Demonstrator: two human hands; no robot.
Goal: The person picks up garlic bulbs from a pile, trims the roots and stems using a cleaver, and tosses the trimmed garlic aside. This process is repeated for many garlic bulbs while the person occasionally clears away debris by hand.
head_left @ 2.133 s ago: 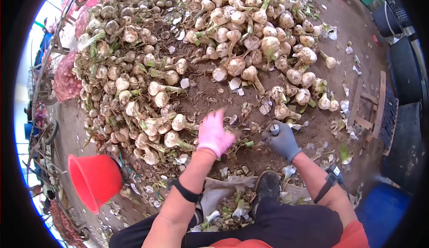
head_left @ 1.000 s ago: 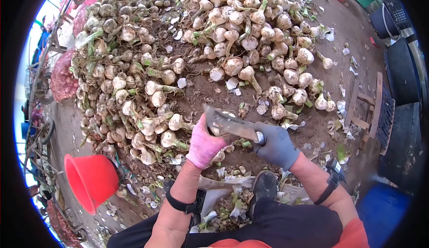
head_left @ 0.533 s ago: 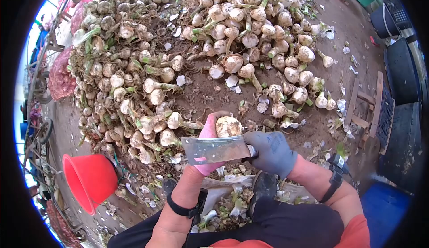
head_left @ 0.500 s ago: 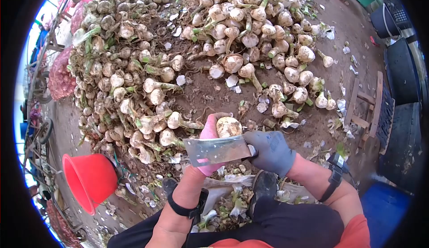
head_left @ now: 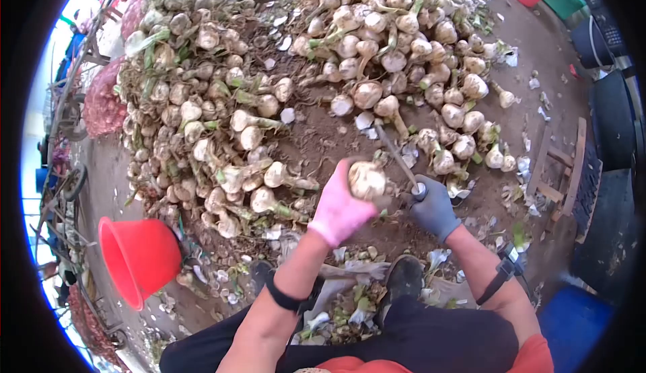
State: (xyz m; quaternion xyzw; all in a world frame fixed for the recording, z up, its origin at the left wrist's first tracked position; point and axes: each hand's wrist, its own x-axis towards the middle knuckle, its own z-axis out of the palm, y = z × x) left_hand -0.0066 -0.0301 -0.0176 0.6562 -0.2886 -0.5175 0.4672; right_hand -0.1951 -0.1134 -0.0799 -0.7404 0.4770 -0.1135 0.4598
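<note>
Clasping a garlic bulb in the curled left hand and gripping, in the closed right hand just right of that bulb, a knife slanted lengthwise forward-left, apart from the bulb, toward heaped garlic beyond it.

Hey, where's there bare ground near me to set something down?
The nearest mostly bare patch is the soil, between the left bulb pile and the right bulb pile, just beyond the left hand. Another strip of floor runs beyond the red bucket. It's crowded on both piles and among the scraps between the shoes.
</note>
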